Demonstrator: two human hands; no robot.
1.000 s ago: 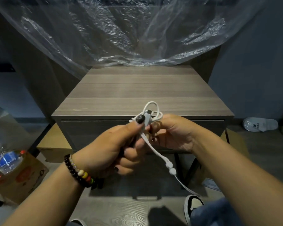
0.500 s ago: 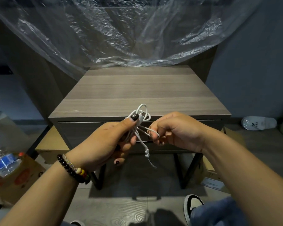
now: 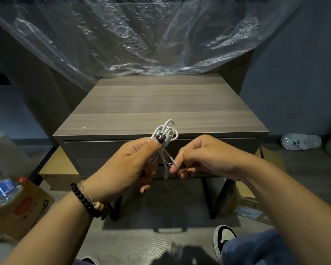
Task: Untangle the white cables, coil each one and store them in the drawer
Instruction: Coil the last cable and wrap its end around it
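Note:
A bundle of white cable (image 3: 165, 133) loops above my left hand (image 3: 130, 165), which grips it with the thumb pressed on top, in front of the drawer (image 3: 227, 148) of a wooden nightstand (image 3: 161, 104). A plug shows at the bundle's upper right. My right hand (image 3: 203, 157) pinches a thin white strand (image 3: 173, 162) that runs from the bundle to its fingertips. A loose end hangs blurred below the bundle. The drawer front is closed.
Clear plastic sheeting (image 3: 141, 35) hangs behind the nightstand. A cardboard box with a water bottle (image 3: 0, 190) sits at the left floor. Flat boxes (image 3: 59, 169) lie under the stand, a white slipper (image 3: 300, 141) at right, my shoe (image 3: 225, 236) below.
The long dangling cable end has been drawn up and wound onto the bundle. My right hand has pulled away to the right with a strand between its fingertips.

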